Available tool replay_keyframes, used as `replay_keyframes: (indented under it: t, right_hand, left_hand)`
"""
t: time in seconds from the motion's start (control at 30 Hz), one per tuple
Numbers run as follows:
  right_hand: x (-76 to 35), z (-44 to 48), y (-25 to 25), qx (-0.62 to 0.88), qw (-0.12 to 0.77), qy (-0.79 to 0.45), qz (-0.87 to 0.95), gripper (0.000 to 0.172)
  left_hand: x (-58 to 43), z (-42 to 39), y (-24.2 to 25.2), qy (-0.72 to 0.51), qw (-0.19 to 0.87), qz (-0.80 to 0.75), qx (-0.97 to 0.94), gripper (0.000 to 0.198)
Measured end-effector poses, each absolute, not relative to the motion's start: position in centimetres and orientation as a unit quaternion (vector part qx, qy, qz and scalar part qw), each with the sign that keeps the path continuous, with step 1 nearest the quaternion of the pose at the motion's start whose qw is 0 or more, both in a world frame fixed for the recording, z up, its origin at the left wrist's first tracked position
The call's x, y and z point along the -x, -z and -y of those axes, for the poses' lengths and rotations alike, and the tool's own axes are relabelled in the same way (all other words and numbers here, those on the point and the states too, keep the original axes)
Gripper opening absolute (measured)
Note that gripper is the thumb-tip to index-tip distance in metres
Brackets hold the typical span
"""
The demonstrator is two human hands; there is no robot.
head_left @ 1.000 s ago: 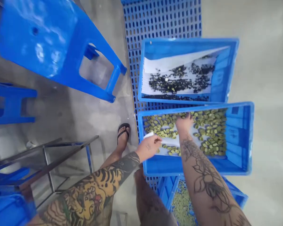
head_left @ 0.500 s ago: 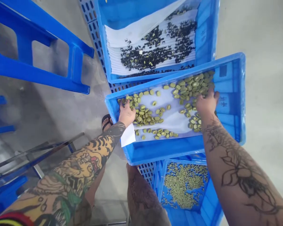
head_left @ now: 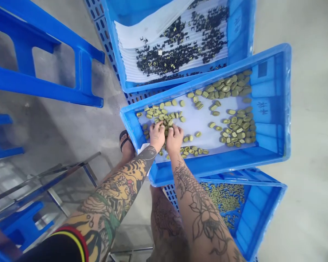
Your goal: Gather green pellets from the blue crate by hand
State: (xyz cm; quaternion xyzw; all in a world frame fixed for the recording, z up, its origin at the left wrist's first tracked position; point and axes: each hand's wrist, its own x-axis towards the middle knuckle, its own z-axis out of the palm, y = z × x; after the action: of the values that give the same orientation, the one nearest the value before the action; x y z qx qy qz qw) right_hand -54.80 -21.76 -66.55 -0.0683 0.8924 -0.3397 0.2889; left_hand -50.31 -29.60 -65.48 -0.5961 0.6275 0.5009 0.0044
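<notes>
A blue plastic tray (head_left: 287, 105) lies at a slant before me, lined with a pale sheet (head_left: 198, 120). Small olive-green oval pieces (head_left: 236, 129) are spread over it, thickest at its right end and left part. My left hand (head_left: 156, 137) and my right hand (head_left: 175, 139) are side by side in the left pile. Fingers on both are curled round a cluster of green pieces (head_left: 166, 123) between them; the fingertips are partly hidden among the pieces. A white paper corner (head_left: 143, 147) shows beside my left wrist.
Beyond the tray, another blue tray (head_left: 253, 32) holds many small black parts (head_left: 175, 58) on white sheets. Under the near side is a blue bin (head_left: 262, 214) with tiny green pieces (head_left: 226, 198). A blue plastic stool (head_left: 83, 69) and a metal frame (head_left: 54, 198) stand left.
My right hand has moved left from the right-end pile to beside my left hand. My left hand has shifted slightly right and nearer me. Pieces are now gathered between both hands.
</notes>
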Motion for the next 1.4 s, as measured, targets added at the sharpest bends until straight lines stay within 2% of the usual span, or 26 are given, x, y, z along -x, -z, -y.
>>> replay_keyframes:
  t: [0.13, 0.23, 0.33, 0.43, 0.57, 0.7, 0.9, 1.03, 1.13, 1.23, 1.4]
  right_hand:
    - [53.4, 23.2, 67.1, -0.012, 0.296, 0.433, -0.851, 0.043]
    - [53.2, 23.5, 66.6, -0.077, 0.307, 0.491, -0.812, 0.048]
    - [53.4, 23.1, 64.5, -0.124, 0.318, 0.534, -0.774, 0.049]
    - [53.8, 22.7, 60.4, -0.141, 0.302, 0.556, -0.761, 0.044]
    - [54.2, 22.9, 52.1, -0.129, 0.248, 0.545, -0.791, 0.037]
    - [53.6, 25.5, 41.4, -0.072, 0.224, 0.522, -0.82, 0.035]
    - [49.7, 34.6, 24.7, -0.014, 0.256, 0.523, -0.813, 0.026]
    - [45.7, 43.5, 16.6, 0.062, 0.281, 0.546, -0.787, 0.025]
    - [42.6, 50.5, 12.7, 0.122, 0.355, 0.534, -0.758, 0.028]
    - [39.5, 56.6, 10.0, 0.183, 0.43, 0.525, -0.711, 0.031]
    - [34.9, 63.8, 6.1, 0.259, 0.491, 0.515, -0.654, 0.04]
  left_hand:
    - [49.9, 28.7, 66.2, -0.593, -0.051, -0.552, 0.584, 0.033]
    - [50.2, 27.9, 66.1, -0.669, -0.07, -0.477, 0.566, 0.033]
    - [50.6, 27.0, 64.6, -0.71, -0.088, -0.417, 0.562, 0.031]
    - [51.0, 26.3, 61.1, -0.725, -0.109, -0.388, 0.558, 0.027]
    - [51.4, 26.9, 53.1, -0.743, -0.125, -0.371, 0.543, 0.025]
    - [50.6, 30.2, 42.2, -0.751, -0.158, -0.367, 0.526, 0.024]
    - [45.8, 40.3, 24.5, -0.72, -0.243, -0.391, 0.52, 0.022]
    - [41.2, 48.8, 15.4, -0.688, -0.334, -0.377, 0.523, 0.022]
    - [37.4, 54.6, 11.0, -0.637, -0.389, -0.352, 0.564, 0.023]
    - [33.8, 59.1, 8.5, -0.602, -0.443, -0.306, 0.589, 0.025]
    - [28.9, 64.7, 5.2, -0.567, -0.528, -0.236, 0.586, 0.035]
